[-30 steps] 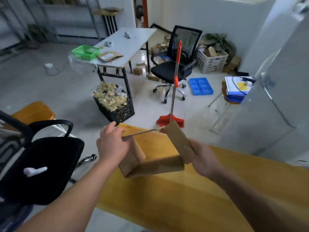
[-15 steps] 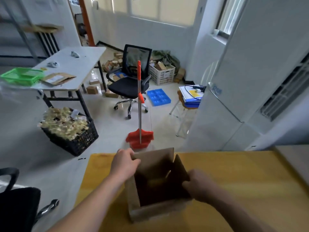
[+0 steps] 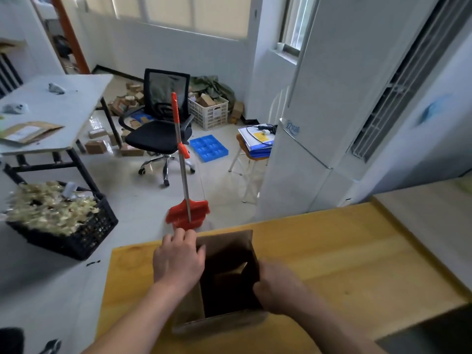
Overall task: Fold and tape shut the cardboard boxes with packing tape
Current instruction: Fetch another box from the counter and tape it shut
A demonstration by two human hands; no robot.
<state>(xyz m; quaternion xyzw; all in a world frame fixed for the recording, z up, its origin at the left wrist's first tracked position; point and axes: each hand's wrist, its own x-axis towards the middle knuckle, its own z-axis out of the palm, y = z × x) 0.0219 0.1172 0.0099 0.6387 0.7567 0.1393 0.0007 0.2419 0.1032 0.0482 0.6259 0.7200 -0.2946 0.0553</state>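
A brown cardboard box (image 3: 224,320) stands on the yellow wooden table (image 3: 344,264), its top open and its inside dark. My left hand (image 3: 178,261) grips the box's left wall, fingers hooked over the rim. My right hand (image 3: 275,287) holds the right wall, with the fingers reaching inside. A flap stands up at the box's far side. No packing tape is in sight.
Just beyond the table's far edge stands a red dustpan (image 3: 187,215) with a long handle. A black crate (image 3: 76,236) of packing filler sits on the floor at left, by a grey table (image 3: 63,108). A black office chair (image 3: 161,129) and a white cabinet (image 3: 332,111) stand farther back.
The box went from being held up, half-flattened, to standing open on the table. My view swung right and down. Both hands kept hold of the box's sides.
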